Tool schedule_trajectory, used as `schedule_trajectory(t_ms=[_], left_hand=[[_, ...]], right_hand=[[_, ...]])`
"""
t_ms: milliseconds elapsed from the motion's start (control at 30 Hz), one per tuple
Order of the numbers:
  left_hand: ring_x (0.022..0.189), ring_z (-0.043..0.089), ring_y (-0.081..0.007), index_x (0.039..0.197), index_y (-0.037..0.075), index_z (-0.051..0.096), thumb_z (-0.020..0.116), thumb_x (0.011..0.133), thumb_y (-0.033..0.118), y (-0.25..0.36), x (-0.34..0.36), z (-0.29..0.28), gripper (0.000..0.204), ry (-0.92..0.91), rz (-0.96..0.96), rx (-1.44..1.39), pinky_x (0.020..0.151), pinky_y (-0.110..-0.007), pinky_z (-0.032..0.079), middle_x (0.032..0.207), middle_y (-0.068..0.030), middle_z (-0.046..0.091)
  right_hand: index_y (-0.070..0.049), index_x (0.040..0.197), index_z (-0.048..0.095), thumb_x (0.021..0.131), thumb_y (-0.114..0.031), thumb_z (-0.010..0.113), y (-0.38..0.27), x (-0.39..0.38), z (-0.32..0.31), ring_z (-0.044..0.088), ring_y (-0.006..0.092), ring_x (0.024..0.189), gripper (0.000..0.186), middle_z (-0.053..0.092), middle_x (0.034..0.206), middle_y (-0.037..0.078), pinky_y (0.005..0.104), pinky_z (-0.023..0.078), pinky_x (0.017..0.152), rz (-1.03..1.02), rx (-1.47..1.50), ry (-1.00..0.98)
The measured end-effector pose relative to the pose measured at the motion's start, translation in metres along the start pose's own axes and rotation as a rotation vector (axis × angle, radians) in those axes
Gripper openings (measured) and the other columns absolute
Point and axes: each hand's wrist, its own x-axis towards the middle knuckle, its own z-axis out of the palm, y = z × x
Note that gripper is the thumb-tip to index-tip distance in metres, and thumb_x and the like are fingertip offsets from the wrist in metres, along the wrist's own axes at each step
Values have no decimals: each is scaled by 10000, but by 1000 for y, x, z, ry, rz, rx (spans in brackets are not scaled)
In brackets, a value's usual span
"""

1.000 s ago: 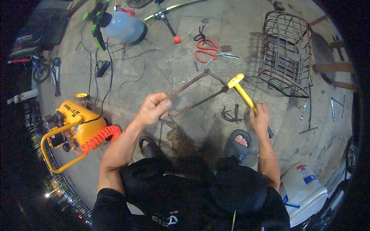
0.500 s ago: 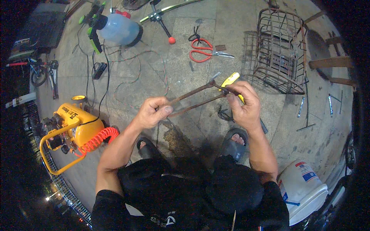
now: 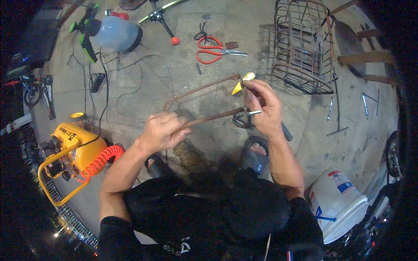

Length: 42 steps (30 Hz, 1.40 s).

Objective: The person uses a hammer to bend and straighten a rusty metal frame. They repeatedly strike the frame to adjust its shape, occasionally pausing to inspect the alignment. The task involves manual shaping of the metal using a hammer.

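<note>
The left hand (image 3: 163,132) grasps the frame (image 3: 217,116) at its near-left corner; the right hand (image 3: 267,106) pinches its right end, above the floor (image 3: 305,114). The hammer (image 3: 248,76) shows at that end, grip on it unconfirmed. Judged progress: corners bent, rust remaining, completion undeterminable.

One left hand (image 3: 163,129), one right hand (image 3: 265,104), that makes two! One hammer (image 3: 248,76), just the one, and one frame (image 3: 216,116), that's single too! Sandals (image 3: 251,164)? A pair, two of them! Scissors (image 3: 224,51), one pair! One basket (image 3: 303,52), one sprayer (image 3: 116,35), one bucket (image 3: 327,205), single each time! Silver tools (image 3: 331,108) now, and it's two! One compressor (image 3: 82,145), and one coiled hose (image 3: 101,163), yes, just one!
</note>
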Motion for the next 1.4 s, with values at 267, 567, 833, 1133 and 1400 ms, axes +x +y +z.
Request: schedule_trajectory(t_ms=[267, 567, 833, 1133, 1400], left_hand=[[522, 493, -242, 901, 64, 605, 800, 679, 175, 2, 2, 11, 315, -6, 62, 73, 485, -363, 391, 611, -51, 447], [532, 492, -228, 932, 35, 621, 791, 650, 118, 7, 7, 18, 339, -15, 81, 128, 496, -359, 389, 631, -48, 464], [547, 484, -213, 945, 63, 612, 768, 678, 158, 15, 13, 18, 324, -21, 96, 247, 510, -356, 380, 627, -32, 430], [562, 493, -193, 944, 85, 619, 723, 700, 149, 25, 13, 28, 274, -59, 49, 267, 537, -345, 389, 638, -22, 416], [575, 501, -204, 948, 89, 615, 704, 708, 138, 22, 11, 33, 261, -66, 27, 244, 558, -352, 389, 646, -30, 421]], right_hand=[[-14, 1227, 584, 859, 30, 568, 9, -5, -5, 564, 97, 928, 371, 578, 1117, 34, 237, 470, 842, 192, 230, -35], [-2, 1270, 554, 893, -29, 588, 19, -6, -9, 561, 89, 952, 379, 574, 1135, 36, 232, 467, 851, 210, 346, -30], [39, 1311, 498, 939, -171, 609, 23, -4, -11, 613, 144, 857, 441, 640, 963, 89, 282, 509, 759, 163, 359, -31], [45, 1310, 497, 929, -157, 618, 26, -2, -15, 618, 187, 876, 447, 645, 995, 120, 310, 509, 764, 115, 488, -48], [7, 1354, 466, 933, -144, 609, 26, -1, -17, 612, 182, 896, 469, 634, 1045, 117, 310, 508, 762, 74, 501, -100]])
